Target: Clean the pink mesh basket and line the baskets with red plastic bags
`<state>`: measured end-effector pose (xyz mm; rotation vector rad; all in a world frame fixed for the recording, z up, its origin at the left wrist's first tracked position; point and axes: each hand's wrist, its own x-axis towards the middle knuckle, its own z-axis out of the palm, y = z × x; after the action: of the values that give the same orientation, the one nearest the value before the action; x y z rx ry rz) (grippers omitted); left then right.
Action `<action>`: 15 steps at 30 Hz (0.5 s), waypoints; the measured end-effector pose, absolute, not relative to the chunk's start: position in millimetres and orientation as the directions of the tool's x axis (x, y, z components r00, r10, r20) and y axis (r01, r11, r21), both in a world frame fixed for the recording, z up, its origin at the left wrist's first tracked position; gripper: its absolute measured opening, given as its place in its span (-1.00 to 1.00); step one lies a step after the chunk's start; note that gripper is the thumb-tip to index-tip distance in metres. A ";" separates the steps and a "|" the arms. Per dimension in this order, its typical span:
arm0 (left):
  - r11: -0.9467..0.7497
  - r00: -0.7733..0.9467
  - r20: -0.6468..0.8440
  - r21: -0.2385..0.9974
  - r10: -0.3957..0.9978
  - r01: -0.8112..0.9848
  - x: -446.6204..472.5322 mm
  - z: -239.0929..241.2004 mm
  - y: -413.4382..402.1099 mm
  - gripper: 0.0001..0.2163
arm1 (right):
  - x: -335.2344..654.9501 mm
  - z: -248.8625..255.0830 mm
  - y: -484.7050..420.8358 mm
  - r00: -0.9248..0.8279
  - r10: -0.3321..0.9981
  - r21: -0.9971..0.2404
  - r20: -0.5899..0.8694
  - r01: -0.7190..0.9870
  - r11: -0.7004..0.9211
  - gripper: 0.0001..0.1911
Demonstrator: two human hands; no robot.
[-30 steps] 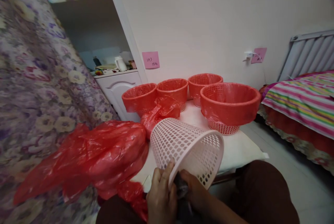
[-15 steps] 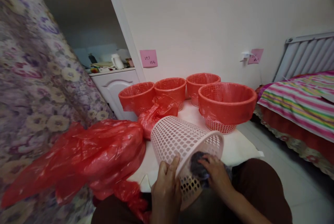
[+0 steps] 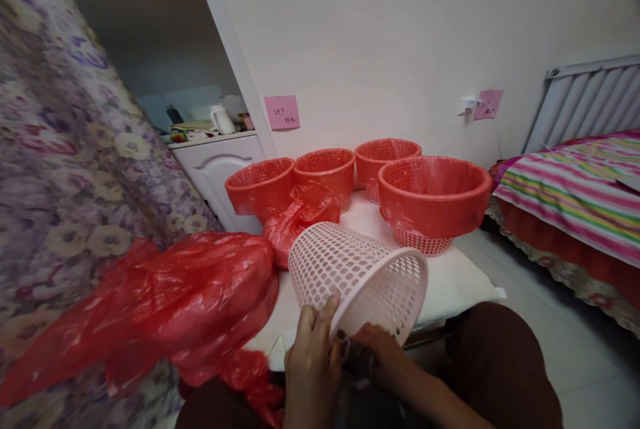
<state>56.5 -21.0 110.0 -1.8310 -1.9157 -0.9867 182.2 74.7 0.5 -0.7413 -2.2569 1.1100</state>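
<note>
Right now the pale pink perforated plastic basket [image 3: 357,276] lies tipped on its side at the near edge of the white cushioned table top [image 3: 453,282], in front of the big red-lined basket [image 3: 434,199]. Its long axis runs from its narrow base, toward the crumpled red plastic bags [image 3: 165,302], to its open mouth, which faces down-right toward the person's lap. The left hand [image 3: 313,366] clasps the lower rim, thumb on the mesh. The right hand [image 3: 383,356] closes on a dark bunched plastic liner [image 3: 356,359] just below the rim. Judging by this, holding the rim steady while spreading the liner evenly would work best.
</note>
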 end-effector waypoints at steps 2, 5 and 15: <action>-0.057 -0.144 0.655 0.275 0.742 0.960 54.2 106.8 -20.9 -0.50 | 198.5 -5.8 89.0 -0.632 0.746 -0.760 0.209 0.374 0.531 -0.61; -0.051 -0.170 0.670 0.297 0.722 0.954 52.2 99.4 -21.8 -0.48 | 216.7 -11.9 107.8 -0.534 0.814 -0.686 0.229 0.505 0.524 -0.37; 0.069 -0.464 0.634 0.544 0.620 0.836 56.2 10.7 -40.0 -0.58 | 220.8 -27.5 110.4 -0.499 0.833 -0.647 0.240 0.557 0.520 -0.30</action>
<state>56.2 -40.0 10.7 -1.4754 -2.1112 -1.3440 220.8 110.4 -27.5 -1.1296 -2.2279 0.6793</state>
